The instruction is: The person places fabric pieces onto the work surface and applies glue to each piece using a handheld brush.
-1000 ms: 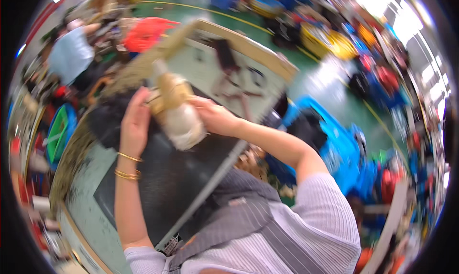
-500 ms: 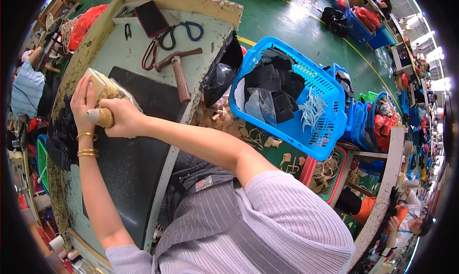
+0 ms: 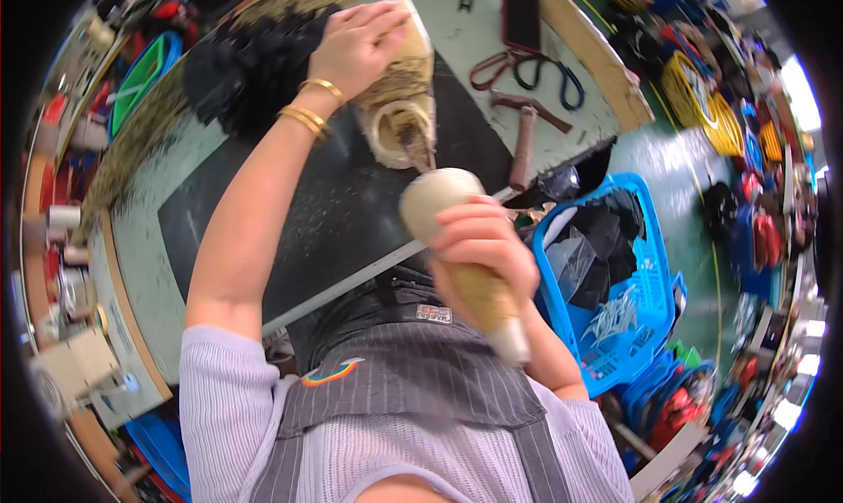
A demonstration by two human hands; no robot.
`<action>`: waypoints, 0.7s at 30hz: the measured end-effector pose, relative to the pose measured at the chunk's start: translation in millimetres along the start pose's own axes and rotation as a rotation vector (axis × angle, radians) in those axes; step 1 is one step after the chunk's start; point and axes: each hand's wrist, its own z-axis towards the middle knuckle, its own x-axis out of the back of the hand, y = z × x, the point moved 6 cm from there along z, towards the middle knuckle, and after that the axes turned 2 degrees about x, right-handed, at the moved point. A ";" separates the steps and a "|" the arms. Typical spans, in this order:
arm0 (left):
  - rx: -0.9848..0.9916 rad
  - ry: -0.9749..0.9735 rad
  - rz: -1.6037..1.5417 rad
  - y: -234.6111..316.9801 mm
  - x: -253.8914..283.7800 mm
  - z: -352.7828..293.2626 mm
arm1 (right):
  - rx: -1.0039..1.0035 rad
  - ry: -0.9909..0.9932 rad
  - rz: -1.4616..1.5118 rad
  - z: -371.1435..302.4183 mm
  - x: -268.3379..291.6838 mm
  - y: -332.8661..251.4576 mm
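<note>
On the dark mat (image 3: 237,231) lies a yellowish, stained container (image 3: 401,72) with a thick, crusted round mouth facing me. My left hand (image 3: 358,50) lies over its far end, fingers bent across the top and holding it. Closer to me, my right hand (image 3: 486,253) is wrapped round the thick, tape-covered handle of a brush-like tool (image 3: 442,202), which has a pale bulbous front and a white butt end. Its narrow dark tip reaches to the container's mouth; how far in it goes is unclear. Motion blurs the handle and right hand.
Beyond the mat on the worktable (image 3: 448,50) lie a hammer (image 3: 525,143), scissors with dark handles (image 3: 562,77) and a phone (image 3: 522,15). A black fabric pile (image 3: 250,68) is left of the container. A blue basket (image 3: 654,275) of black pieces stands right of the table.
My right hand has drawn back toward me from beside my left hand, bringing the tool along and exposing the container's mouth. My left hand stays on the container. The whole view has turned.
</note>
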 end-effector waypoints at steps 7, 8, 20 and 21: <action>0.251 0.040 -0.309 -11.8 28.5 -28.9 | 0.190 0.193 0.090 77.3 31.7 16.4; 0.258 0.046 -0.343 -6.9 46.9 -38.3 | 0.071 0.203 0.031 97.3 27.4 27.0; 1.332 0.163 -0.421 -226.0 133.3 -121.8 | -0.291 0.177 -0.455 144.2 -34.5 154.4; 1.366 0.185 -0.613 -231.5 124.2 -128.0 | -0.234 0.237 -0.547 138.0 -29.3 135.3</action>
